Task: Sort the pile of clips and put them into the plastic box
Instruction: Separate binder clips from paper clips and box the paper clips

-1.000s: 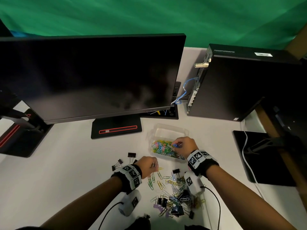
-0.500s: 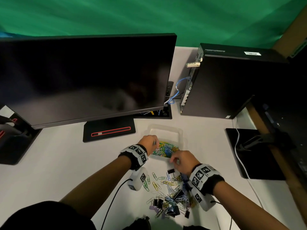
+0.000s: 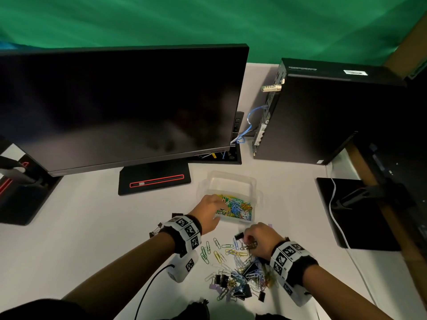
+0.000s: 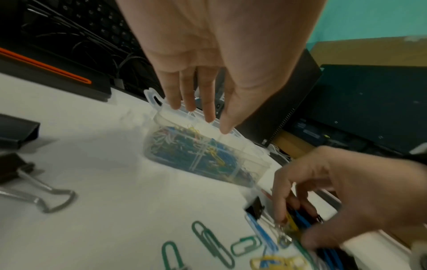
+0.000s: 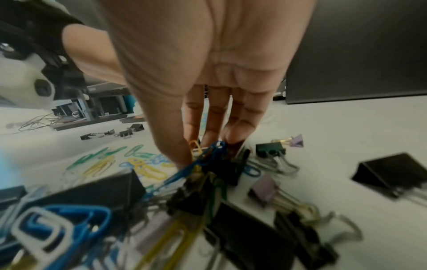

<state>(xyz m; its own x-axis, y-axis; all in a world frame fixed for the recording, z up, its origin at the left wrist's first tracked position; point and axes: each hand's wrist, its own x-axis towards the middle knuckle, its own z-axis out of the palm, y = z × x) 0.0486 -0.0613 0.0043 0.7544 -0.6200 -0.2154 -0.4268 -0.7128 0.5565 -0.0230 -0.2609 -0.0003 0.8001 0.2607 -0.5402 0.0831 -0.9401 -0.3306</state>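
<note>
A clear plastic box [image 3: 231,179] [image 4: 208,157] sits on the white table, its near half full of coloured paper clips [image 3: 235,207]. My left hand [image 3: 211,210] [image 4: 203,102] hovers over the box's near left corner, fingers straight and spread, holding nothing. The mixed pile of paper clips and binder clips [image 3: 240,273] [image 5: 161,210] lies in front of the box. My right hand [image 3: 257,239] [image 5: 203,146] reaches down into the pile's far edge and pinches blue and yellow paper clips [image 5: 208,155] between thumb and fingers.
A black monitor [image 3: 120,107] and its base [image 3: 154,179] stand behind the box, a black computer case [image 3: 323,116] at the back right. Black binder clips [image 3: 157,228] [image 4: 27,182] lie left of the pile. A black stand with a white cable [image 3: 335,213] is at the right.
My left hand moved from the pile up over the box and opened. My right hand came back from the box down to the pile and closed on clips there.
</note>
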